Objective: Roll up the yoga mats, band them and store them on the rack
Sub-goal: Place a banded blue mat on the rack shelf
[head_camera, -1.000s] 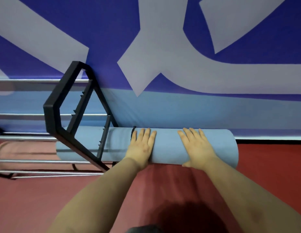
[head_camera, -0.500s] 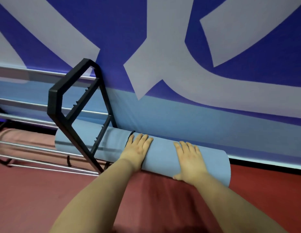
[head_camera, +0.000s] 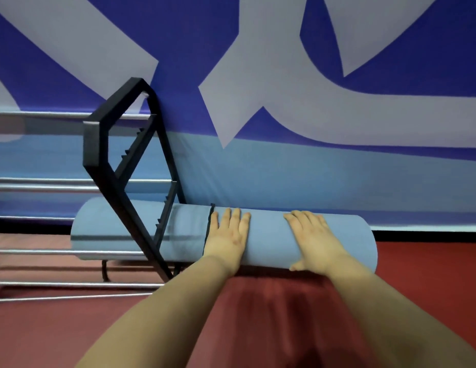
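Head view: the rolled light-blue foam yoga mat, black band already on, is lying across the floor, its left end poked through the black metal rack frame onto the silver rails. Left hand and right hand are pressed flat on top, fingers straight. Storing step, probably; a sideways push further in seems needed next

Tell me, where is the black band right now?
In the head view, the band circles the rolled mat left of centre, just left of the left hand and right of the rack frame.
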Demonstrator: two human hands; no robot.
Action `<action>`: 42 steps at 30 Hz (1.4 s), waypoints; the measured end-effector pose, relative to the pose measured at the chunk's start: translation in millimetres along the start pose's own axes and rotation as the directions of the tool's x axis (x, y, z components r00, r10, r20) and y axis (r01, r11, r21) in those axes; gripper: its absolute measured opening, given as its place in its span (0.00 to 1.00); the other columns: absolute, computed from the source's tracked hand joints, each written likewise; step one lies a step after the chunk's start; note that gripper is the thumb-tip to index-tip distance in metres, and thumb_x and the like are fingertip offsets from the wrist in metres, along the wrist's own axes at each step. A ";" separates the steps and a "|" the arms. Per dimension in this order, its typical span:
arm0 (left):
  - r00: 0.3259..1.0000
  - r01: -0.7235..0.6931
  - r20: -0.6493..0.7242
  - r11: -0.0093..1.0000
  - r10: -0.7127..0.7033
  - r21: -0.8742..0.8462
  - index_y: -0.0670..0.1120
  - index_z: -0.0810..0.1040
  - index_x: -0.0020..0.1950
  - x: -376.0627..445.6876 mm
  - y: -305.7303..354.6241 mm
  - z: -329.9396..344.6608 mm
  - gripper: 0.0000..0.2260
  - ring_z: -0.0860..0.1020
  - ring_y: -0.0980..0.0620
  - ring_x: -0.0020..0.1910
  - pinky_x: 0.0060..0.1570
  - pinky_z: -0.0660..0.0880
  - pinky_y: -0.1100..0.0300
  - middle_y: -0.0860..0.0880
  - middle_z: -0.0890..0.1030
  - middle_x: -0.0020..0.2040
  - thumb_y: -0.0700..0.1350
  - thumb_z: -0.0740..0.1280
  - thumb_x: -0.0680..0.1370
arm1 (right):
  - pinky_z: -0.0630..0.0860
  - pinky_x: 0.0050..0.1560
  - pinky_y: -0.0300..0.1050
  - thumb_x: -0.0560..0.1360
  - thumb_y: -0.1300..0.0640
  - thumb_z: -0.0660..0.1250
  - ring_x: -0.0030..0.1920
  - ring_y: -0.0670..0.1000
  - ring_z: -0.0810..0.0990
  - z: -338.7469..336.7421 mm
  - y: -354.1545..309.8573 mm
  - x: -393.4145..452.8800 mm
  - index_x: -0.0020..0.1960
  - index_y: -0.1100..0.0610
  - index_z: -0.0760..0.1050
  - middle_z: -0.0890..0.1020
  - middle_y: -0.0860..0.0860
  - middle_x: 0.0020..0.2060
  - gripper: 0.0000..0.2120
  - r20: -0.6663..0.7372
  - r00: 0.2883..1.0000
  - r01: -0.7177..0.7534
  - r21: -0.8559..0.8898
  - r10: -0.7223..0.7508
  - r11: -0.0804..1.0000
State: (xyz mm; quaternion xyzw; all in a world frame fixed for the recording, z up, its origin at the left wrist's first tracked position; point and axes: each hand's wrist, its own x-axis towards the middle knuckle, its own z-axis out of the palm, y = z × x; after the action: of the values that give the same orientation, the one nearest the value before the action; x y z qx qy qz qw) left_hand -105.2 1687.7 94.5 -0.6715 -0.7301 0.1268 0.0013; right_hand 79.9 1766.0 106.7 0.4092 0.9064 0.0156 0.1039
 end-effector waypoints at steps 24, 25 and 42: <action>0.992 0.124 -0.007 0.979 -0.124 0.162 0.42 0.30 0.74 -34.4 -65.4 14.1 0.31 0.48 0.34 0.74 0.73 0.48 0.46 0.31 0.44 0.74 0.45 0.51 0.82 | 0.49 0.74 0.58 0.63 0.40 0.75 0.74 0.57 0.52 -22.3 -105.3 35.5 0.76 0.56 0.45 0.54 0.54 0.75 0.55 -0.084 0.996 0.014 -0.034 -0.016 0.999; 0.992 0.123 -0.002 0.980 -0.125 0.157 0.42 0.30 0.74 -36.3 -65.2 14.3 0.31 0.48 0.34 0.74 0.73 0.49 0.46 0.32 0.44 0.75 0.44 0.51 0.82 | 0.48 0.74 0.58 0.64 0.41 0.75 0.75 0.57 0.51 -21.7 -106.0 35.4 0.77 0.56 0.44 0.52 0.55 0.75 0.55 -0.084 0.996 0.015 -0.044 -0.019 0.999; 0.816 -0.559 0.193 0.829 0.545 0.024 0.45 0.67 0.68 -125.7 -141.9 66.9 0.19 0.76 0.40 0.54 0.49 0.72 0.51 0.43 0.74 0.62 0.46 0.59 0.77 | 0.68 0.46 0.48 0.69 0.43 0.65 0.44 0.55 0.75 7.8 -204.9 -4.4 0.50 0.55 0.69 0.78 0.54 0.44 0.18 -0.729 0.629 0.456 0.063 -0.271 0.888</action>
State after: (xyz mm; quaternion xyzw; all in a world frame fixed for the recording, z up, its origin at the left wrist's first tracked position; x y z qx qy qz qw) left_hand -243.4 1542.8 77.4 -0.8396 -0.4954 0.2101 -0.0741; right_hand -67.0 1626.2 76.6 0.1885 0.9350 0.0380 -0.2980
